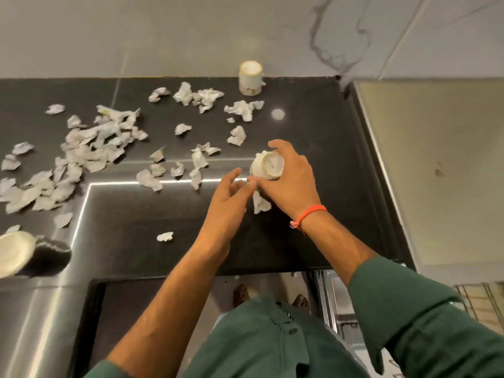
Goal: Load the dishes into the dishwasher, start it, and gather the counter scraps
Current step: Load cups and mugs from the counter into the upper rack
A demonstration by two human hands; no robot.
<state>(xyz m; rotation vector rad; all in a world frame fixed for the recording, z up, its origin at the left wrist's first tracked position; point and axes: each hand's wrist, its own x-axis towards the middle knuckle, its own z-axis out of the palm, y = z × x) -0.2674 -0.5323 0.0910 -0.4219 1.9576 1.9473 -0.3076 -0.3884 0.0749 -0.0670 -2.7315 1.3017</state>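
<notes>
The right hand (289, 184) was curled round a small white cup (267, 165) and held it tipped, so its bottom faced up. Some letters showed on the bottom of the cup. An orange band (308, 215) sat on the right wrist. The left hand (227, 197) was just beside the cup, with its fingers loose and holding nothing. Its fingertips were close to the right thumb. A crumpled white scrap (260, 203) lay on the counter (313, 148) under the two hands.

Many more torn paper scraps (90, 151) lay all over the dark, shiny counter, mostly to the left. One small scrap (165, 236) lay alone, nearer the person. A second cup (250, 77) stood upside down at the back of the counter, near the pale wall (163, 31). At the left edge, a pale round dish (15, 253) rested against something dark; I could not tell what it was.

Both sleeves (409, 317) were green. Below the counter edge, the person's bare feet (241, 294) showed on the floor.
</notes>
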